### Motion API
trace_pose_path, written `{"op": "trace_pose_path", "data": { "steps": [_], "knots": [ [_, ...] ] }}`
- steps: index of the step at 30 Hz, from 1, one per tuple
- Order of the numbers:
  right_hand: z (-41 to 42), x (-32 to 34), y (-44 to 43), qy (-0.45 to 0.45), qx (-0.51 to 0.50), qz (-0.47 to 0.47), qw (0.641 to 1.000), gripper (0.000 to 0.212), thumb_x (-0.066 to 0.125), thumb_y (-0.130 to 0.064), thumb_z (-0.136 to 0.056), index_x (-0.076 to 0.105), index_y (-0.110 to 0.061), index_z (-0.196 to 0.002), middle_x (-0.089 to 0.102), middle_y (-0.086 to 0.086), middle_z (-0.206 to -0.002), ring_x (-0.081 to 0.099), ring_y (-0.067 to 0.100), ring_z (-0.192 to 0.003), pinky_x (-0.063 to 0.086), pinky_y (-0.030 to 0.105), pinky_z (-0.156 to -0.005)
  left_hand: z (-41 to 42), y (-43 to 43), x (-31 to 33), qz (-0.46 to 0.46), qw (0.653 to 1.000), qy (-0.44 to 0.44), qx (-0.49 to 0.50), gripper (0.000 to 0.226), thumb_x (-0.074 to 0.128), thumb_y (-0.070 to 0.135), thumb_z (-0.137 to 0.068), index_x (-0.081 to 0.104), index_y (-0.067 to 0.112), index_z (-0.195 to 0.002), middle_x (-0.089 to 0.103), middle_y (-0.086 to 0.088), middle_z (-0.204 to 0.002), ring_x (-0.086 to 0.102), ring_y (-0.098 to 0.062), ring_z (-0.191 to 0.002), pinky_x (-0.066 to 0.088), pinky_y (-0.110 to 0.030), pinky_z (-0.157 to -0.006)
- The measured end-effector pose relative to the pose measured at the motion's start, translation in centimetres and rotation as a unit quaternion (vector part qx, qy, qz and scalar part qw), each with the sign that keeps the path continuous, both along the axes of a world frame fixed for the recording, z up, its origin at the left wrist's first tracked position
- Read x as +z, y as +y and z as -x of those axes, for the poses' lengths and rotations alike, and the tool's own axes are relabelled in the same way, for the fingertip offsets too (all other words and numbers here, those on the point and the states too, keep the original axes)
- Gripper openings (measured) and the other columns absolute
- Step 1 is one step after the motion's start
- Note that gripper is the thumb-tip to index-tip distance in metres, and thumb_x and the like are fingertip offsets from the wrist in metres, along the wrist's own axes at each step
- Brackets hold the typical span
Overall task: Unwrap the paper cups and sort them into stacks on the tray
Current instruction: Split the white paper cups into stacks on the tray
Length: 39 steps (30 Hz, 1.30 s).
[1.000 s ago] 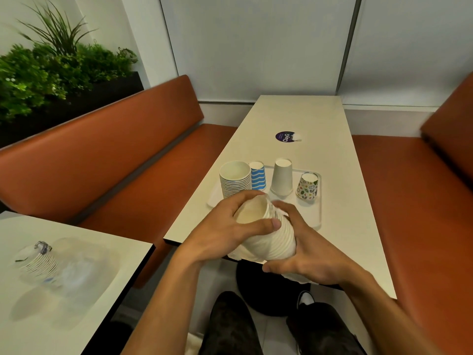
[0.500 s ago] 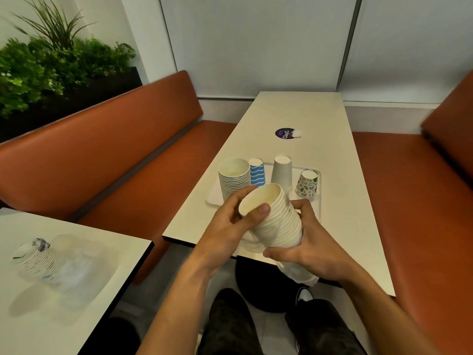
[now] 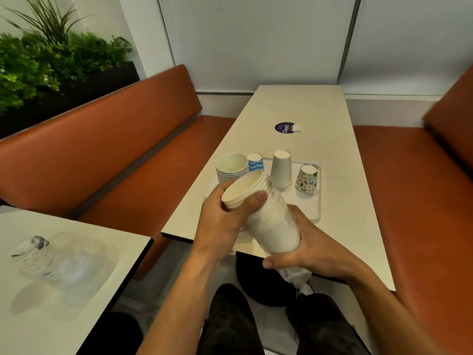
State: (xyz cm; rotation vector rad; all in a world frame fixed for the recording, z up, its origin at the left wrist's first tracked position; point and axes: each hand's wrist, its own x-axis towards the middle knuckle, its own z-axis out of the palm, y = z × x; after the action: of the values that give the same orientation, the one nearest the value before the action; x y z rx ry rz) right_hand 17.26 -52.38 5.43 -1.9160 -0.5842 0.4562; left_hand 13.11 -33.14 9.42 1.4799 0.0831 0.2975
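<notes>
I hold a tilted stack of plain white paper cups [image 3: 268, 216] over the near table edge. My left hand [image 3: 222, 221] grips the rim end, thumb across the top cups. My right hand [image 3: 309, 249] grips the base end together with crumpled clear wrapper [image 3: 294, 274] hanging below it. Behind them lies the white tray [image 3: 311, 204]. On it stand an upright stack of white cups [image 3: 231, 167], an upside-down blue wave-patterned cup [image 3: 256, 162], an upside-down white cup [image 3: 281, 169] and an upside-down leaf-patterned cup [image 3: 308, 178].
A round purple sticker [image 3: 284, 127] sits further up the long table [image 3: 294, 106]. Orange benches [image 3: 115, 149] flank it. A second table [image 3: 76, 290] at lower left bears wrapped cups in clear plastic [image 3: 35, 254]. Plants [image 3: 46, 60] stand at the far left.
The stack has come further out of its wrapper and risen toward the tray. My left hand moved up to the rim while the right hand slid down to the base with the wrapper.
</notes>
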Motion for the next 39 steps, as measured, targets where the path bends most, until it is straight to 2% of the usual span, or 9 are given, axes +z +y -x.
{"op": "trace_pose_path", "data": {
  "steps": [4, 10, 16, 21, 25, 28, 35, 37, 39],
  "knots": [
    [0.1, 0.1, 0.5, -0.014, 0.009, -0.024, 1.000, 0.080, 0.091, -0.025, -0.077, 0.047, -0.042, -0.142, 0.062, -0.030, -0.133, 0.057, -0.006, -0.125, 0.046, 0.016, -0.102, 0.0, -0.5, 0.2, 0.015, 1.000, -0.009, -0.008, 0.057, 0.089, 0.026, -0.075, 0.065, 0.020, -0.126, 0.076, 0.005, -0.117, 0.072, -0.009, -0.109, 0.056, -0.020, -0.085],
    [-0.3, -0.7, 0.5, -0.019, -0.005, -0.023, 1.000, 0.086, 0.089, -0.009, -0.079, 0.044, -0.036, -0.147, 0.062, -0.025, -0.135, 0.057, -0.002, -0.127, 0.048, 0.028, -0.110, 0.1, -2.5, -1.3, 0.023, 0.999, 0.020, -0.042, 0.049, 0.081, 0.018, -0.076, 0.068, 0.010, -0.123, 0.079, -0.002, -0.108, 0.075, -0.011, -0.100, 0.057, -0.018, -0.076],
    [-0.2, -1.2, -0.1, -0.025, -0.006, -0.009, 1.000, 0.086, 0.084, 0.000, -0.077, 0.044, -0.033, -0.146, 0.063, -0.025, -0.133, 0.059, -0.002, -0.125, 0.049, 0.031, -0.110, -0.3, -2.9, -3.1, -0.005, 0.998, 0.045, -0.048, 0.045, 0.087, 0.020, -0.076, 0.071, 0.013, -0.117, 0.079, -0.001, -0.108, 0.075, -0.014, -0.103, 0.059, -0.025, -0.082],
    [-0.1, -0.5, 0.4, -0.044, 0.013, -0.058, 0.997, 0.082, 0.071, 0.018, -0.079, 0.048, -0.025, -0.145, 0.066, -0.021, -0.133, 0.061, -0.001, -0.126, 0.048, 0.013, -0.099, 0.1, -3.7, -5.1, -0.060, 0.995, 0.068, -0.027, 0.049, 0.091, 0.025, -0.079, 0.070, 0.020, -0.122, 0.078, 0.004, -0.113, 0.073, -0.011, -0.109, 0.060, -0.039, -0.096],
    [0.0, -0.2, 0.8, -0.034, 0.028, -0.080, 0.996, 0.078, 0.069, 0.022, -0.079, 0.054, -0.026, -0.138, 0.069, -0.026, -0.126, 0.063, -0.003, -0.122, 0.047, 0.009, -0.096, 0.1, -4.0, -5.4, -0.087, 0.994, 0.061, -0.009, 0.064, 0.093, 0.043, -0.070, 0.068, 0.024, -0.126, 0.076, 0.008, -0.116, 0.071, -0.009, -0.111, 0.060, -0.040, -0.097],
    [-0.2, -0.1, 0.8, -0.049, 0.027, -0.086, 0.995, 0.083, 0.070, 0.024, -0.076, 0.055, -0.036, -0.131, 0.069, -0.031, -0.122, 0.062, -0.005, -0.121, 0.046, 0.009, -0.096, 0.3, -4.2, -5.5, -0.110, 0.992, 0.061, -0.012, 0.055, 0.094, 0.034, -0.072, 0.069, 0.030, -0.121, 0.076, 0.012, -0.113, 0.071, -0.003, -0.107, 0.060, -0.034, -0.094],
    [-0.4, -0.2, -0.2, -0.027, 0.033, -0.084, 0.996, 0.070, 0.071, 0.020, -0.076, 0.062, -0.021, -0.132, 0.074, -0.007, -0.120, 0.069, 0.013, -0.115, 0.054, 0.022, -0.095, 0.0, -3.8, -6.0, -0.149, 0.987, 0.054, -0.020, 0.065, 0.089, 0.050, -0.066, 0.068, 0.028, -0.123, 0.075, 0.009, -0.115, 0.071, -0.006, -0.109, 0.059, -0.040, -0.096],
    [-0.5, -0.6, -0.6, 0.020, 0.060, -0.090, 0.994, 0.065, 0.070, 0.013, -0.079, 0.060, -0.019, -0.135, 0.072, 0.001, -0.123, 0.068, 0.021, -0.117, 0.056, 0.032, -0.101, 0.0, -3.6, -6.2, -0.159, 0.985, 0.059, -0.027, 0.069, 0.088, 0.056, -0.065, 0.066, 0.030, -0.125, 0.074, 0.011, -0.117, 0.069, -0.005, -0.111, 0.058, -0.039, -0.097],
    [-0.4, -1.2, -1.0, 0.126, 0.099, -0.155, 0.975, 0.065, 0.072, -0.007, -0.082, 0.053, -0.010, -0.144, 0.067, 0.010, -0.137, 0.062, 0.030, -0.129, 0.049, 0.046, -0.111, 0.0, -3.5, -6.4, -0.174, 0.982, 0.060, -0.038, 0.070, 0.089, 0.055, -0.067, 0.063, 0.031, -0.128, 0.072, 0.011, -0.120, 0.068, -0.004, -0.114, 0.058, -0.040, -0.098]
  ]
}}
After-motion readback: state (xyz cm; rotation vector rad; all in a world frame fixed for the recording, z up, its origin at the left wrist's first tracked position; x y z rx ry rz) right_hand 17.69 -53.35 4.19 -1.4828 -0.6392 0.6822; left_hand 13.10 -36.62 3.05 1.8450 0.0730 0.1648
